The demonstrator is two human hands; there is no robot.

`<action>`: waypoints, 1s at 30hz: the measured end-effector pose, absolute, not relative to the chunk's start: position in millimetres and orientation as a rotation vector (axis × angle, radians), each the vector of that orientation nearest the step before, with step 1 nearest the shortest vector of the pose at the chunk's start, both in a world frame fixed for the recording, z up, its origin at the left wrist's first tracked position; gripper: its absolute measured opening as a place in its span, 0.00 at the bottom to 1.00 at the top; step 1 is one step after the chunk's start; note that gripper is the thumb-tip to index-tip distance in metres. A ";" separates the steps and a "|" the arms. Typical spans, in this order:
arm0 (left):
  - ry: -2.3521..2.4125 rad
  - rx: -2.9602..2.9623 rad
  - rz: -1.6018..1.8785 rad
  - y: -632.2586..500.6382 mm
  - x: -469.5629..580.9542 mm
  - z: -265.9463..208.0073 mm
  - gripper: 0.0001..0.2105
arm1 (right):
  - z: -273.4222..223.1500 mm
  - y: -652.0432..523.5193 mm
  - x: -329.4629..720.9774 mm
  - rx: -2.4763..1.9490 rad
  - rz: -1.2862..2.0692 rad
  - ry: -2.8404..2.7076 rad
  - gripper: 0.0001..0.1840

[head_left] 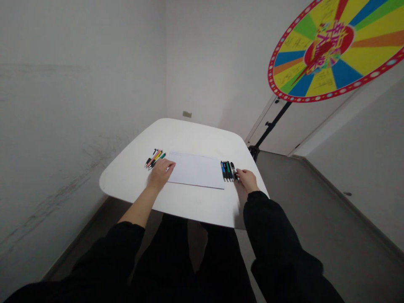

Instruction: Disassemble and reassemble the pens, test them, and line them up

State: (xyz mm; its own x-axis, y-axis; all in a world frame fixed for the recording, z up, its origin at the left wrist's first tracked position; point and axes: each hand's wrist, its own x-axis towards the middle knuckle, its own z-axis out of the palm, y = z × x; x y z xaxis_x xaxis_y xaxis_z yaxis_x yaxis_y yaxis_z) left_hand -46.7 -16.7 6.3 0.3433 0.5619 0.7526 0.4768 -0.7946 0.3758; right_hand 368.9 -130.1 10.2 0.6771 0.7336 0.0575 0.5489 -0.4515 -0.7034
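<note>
A sheet of white paper lies on the white table. My left hand rests at its left edge, fingers bent and pressed together, with nothing seen in them. Just beyond that hand lies a loose bunch of pens, some pink, yellow and green; the hand partly hides it. Right of the paper, several dark pens with blue and green parts lie side by side in a row. At the row's right end is a black marker with a white label. The closed fingertips of my right hand are on this marker.
Walls stand close on the left and behind the table. A large colourful prize wheel on a black stand rises at the back right, by a door. Grey floor stretches to the right.
</note>
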 end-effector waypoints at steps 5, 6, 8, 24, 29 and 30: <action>1.052 2.488 1.514 -15.7 -46.8 4.9 0.08 | 9.7 -131.7 367.5 -2.208 0.245 -1.035 0.20; 1.079 2.474 1.538 -15.1 -46.8 4.4 0.08 | 9.3 -132.1 367.7 -2.206 0.239 -1.036 0.20; 1.135 2.431 1.603 -13.7 -47.2 3.5 0.08 | 8.2 -133.2 368.2 -2.189 0.236 -1.028 0.21; 1.800 1.828 1.845 16.9 -95.5 -9.5 0.04 | 11.6 -166.2 342.1 -1.872 0.110 -0.968 0.26; 1.972 2.061 1.285 12.2 -112.6 -2.9 0.12 | 3.2 -163.7 348.2 -1.805 0.095 -0.949 0.28; 1.989 2.110 1.178 9.8 -114.0 -0.5 0.14 | 1.8 -162.7 349.0 -1.795 0.098 -0.949 0.27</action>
State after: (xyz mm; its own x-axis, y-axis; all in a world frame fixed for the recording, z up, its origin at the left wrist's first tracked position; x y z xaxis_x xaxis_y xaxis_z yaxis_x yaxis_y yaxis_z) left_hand -114.0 9.8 -0.5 -0.0911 0.8613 0.4998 0.8526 -0.1919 0.4861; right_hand 349.0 -162.7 1.8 0.6815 0.6392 0.3564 0.5527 -0.1305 -0.8231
